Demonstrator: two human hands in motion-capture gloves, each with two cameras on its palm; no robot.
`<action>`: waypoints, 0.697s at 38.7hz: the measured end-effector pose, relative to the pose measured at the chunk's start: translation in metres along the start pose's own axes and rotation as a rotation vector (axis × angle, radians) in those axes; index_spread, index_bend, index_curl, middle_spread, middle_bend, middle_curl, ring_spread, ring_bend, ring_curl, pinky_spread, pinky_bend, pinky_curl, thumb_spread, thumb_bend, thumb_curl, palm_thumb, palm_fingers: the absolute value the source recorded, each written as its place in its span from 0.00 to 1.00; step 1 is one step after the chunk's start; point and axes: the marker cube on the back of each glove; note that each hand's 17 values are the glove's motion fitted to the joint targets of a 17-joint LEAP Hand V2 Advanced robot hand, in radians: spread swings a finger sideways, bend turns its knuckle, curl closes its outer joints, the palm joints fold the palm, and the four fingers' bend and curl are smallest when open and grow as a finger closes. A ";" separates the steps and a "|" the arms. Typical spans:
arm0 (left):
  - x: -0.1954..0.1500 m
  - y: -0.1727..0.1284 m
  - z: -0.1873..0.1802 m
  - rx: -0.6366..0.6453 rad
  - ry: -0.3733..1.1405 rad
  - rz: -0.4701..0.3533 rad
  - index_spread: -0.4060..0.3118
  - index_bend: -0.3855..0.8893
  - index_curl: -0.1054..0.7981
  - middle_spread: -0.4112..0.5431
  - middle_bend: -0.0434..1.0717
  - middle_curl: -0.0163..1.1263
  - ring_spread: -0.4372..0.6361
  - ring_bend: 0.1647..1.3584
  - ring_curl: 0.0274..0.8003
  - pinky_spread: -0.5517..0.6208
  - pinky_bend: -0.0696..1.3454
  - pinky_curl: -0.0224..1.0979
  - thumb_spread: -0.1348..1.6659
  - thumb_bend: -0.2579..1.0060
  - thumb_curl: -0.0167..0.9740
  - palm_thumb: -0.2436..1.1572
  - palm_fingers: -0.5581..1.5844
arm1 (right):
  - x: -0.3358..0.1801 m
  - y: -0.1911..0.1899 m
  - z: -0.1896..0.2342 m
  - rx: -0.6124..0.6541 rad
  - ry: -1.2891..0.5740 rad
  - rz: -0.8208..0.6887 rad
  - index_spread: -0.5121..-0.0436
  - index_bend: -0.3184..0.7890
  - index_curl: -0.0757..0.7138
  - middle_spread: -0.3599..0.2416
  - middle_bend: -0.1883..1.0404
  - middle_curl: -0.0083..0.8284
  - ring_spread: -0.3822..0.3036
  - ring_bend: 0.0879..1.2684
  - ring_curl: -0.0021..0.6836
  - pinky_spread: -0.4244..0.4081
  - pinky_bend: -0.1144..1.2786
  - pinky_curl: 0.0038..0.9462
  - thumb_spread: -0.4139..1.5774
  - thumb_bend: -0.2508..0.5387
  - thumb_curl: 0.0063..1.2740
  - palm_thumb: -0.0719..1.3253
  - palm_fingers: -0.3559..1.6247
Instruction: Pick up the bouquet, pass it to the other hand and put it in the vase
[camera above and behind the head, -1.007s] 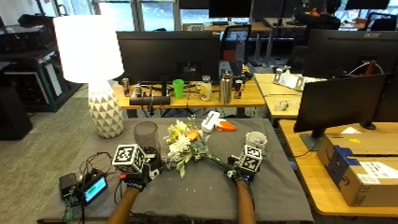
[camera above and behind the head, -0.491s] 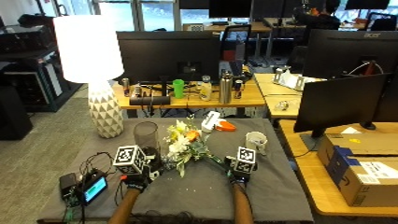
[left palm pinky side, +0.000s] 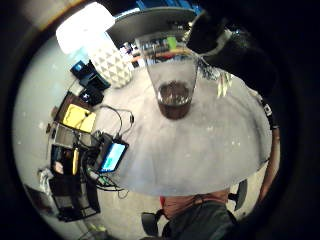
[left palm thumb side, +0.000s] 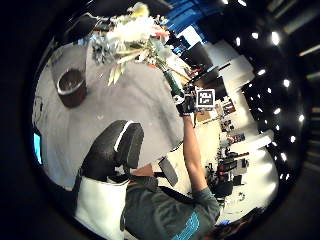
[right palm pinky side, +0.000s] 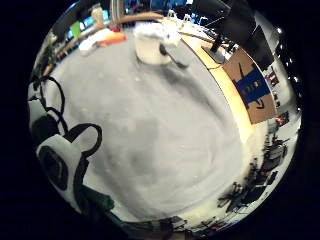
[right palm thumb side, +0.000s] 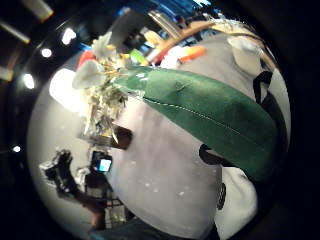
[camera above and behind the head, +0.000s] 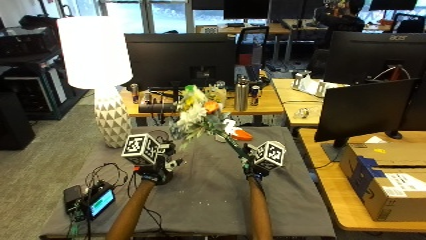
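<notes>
**Bouquet up in rt hand, handover pending**

Risk first: could snag blooms on vase (left palm pinky side: 174, 95) rim or knock vase over if swung low during pass; top-heavy head could also tip stems out of a low pinch. Bouquet (camera above and behind the head: 198, 116) held above grey table mat (camera above and behind the head: 219, 200), long axis tilted, flowers up and toward lamp (camera above and behind the head: 95, 55) side, stem end down in right hand (camera above and behind the head: 251, 165), fingers curled round stems. Left hand (camera above and behind the head: 154, 170) near vase, holding nothing seen; finger state can't tell.
</notes>
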 end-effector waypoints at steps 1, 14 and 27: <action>0.006 -0.006 -0.008 0.011 0.018 0.006 0.40 0.42 0.48 0.40 0.19 0.32 0.53 0.30 0.37 0.80 0.21 0.34 0.62 0.18 0.30 0.37 0.51 | -0.010 -0.002 -0.013 0.017 -0.063 0.001 0.61 0.54 0.67 0.37 0.74 0.70 0.29 0.71 0.78 0.20 0.58 0.50 0.58 0.29 0.44 0.76 0.91; 0.055 -0.089 -0.049 -0.008 0.528 0.041 0.39 0.41 0.48 0.35 0.20 0.32 0.48 0.29 0.37 0.72 0.25 0.36 0.62 0.19 0.30 0.39 0.56 | -0.115 -0.004 -0.094 0.105 -0.736 -0.079 0.62 0.57 0.75 0.35 0.78 0.73 0.28 0.75 0.80 0.18 0.61 0.53 0.57 0.29 0.48 0.76 0.89; 0.128 -0.133 -0.063 -0.065 0.983 0.120 0.39 0.39 0.45 0.32 0.20 0.34 0.44 0.30 0.39 0.64 0.27 0.38 0.61 0.20 0.33 0.46 0.56 | -0.184 0.020 -0.082 -0.053 -1.083 -0.216 0.62 0.56 0.80 0.35 0.80 0.73 0.28 0.76 0.81 0.17 0.62 0.53 0.57 0.29 0.50 0.76 0.88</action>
